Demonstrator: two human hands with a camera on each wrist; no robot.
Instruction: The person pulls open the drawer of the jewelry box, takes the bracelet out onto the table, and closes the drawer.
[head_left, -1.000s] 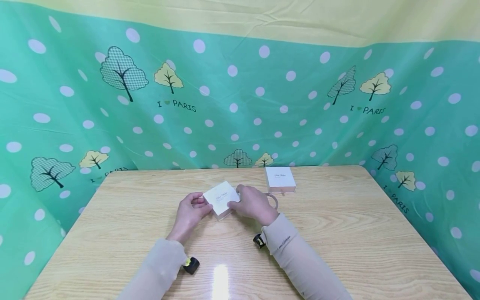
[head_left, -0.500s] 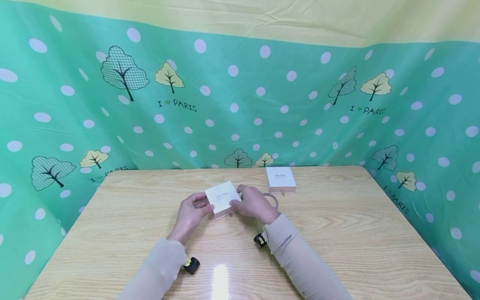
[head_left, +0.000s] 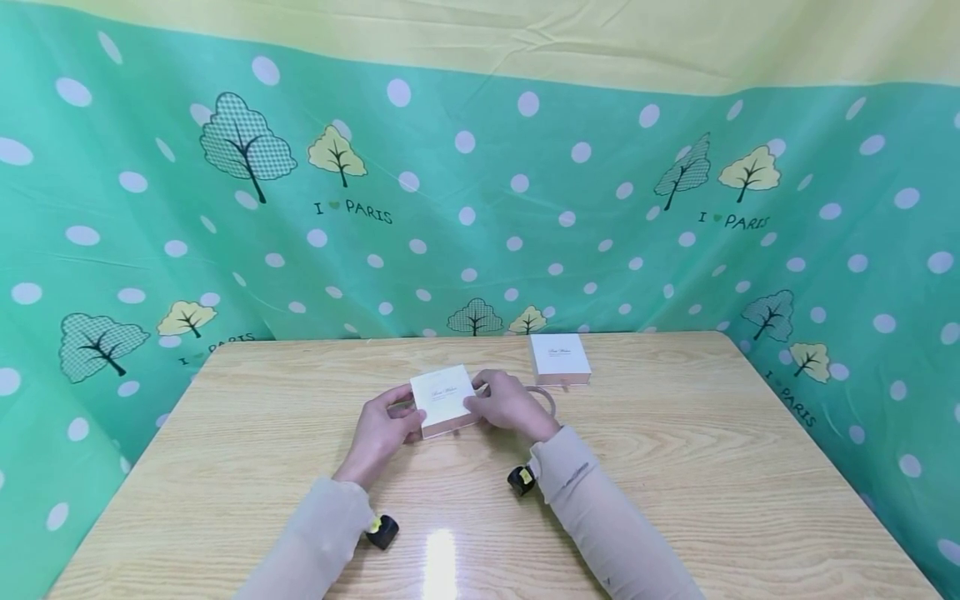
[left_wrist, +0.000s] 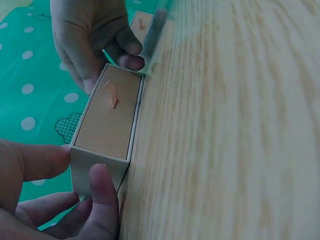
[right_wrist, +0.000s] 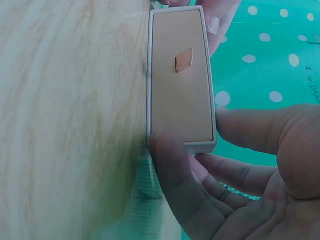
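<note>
A white square gift box [head_left: 442,395] with fine lettering on its lid sits between both hands on the wooden table. Its pinkish front panel [left_wrist: 107,120] carries a small ribbon tab [right_wrist: 184,60]. My left hand [head_left: 381,429] holds the left side, thumb near the front corner and fingers along the side. My right hand [head_left: 510,405] grips the opposite side, thumb at the front right corner. A second, similar white box [head_left: 559,354] stands farther back to the right. Just beyond the right hand lies a greyish ring-shaped thing [head_left: 552,403], partly hidden by it.
The wooden table [head_left: 675,467] runs back to a green polka-dot curtain [head_left: 420,275] with printed trees. Black wrist cameras are strapped below both sleeves. A bright light reflection lies on the table's front part.
The gift box has turned slightly clockwise between the hands, so its front faces me more squarely. Both hands have stayed nearly in place; the second box has not moved.
</note>
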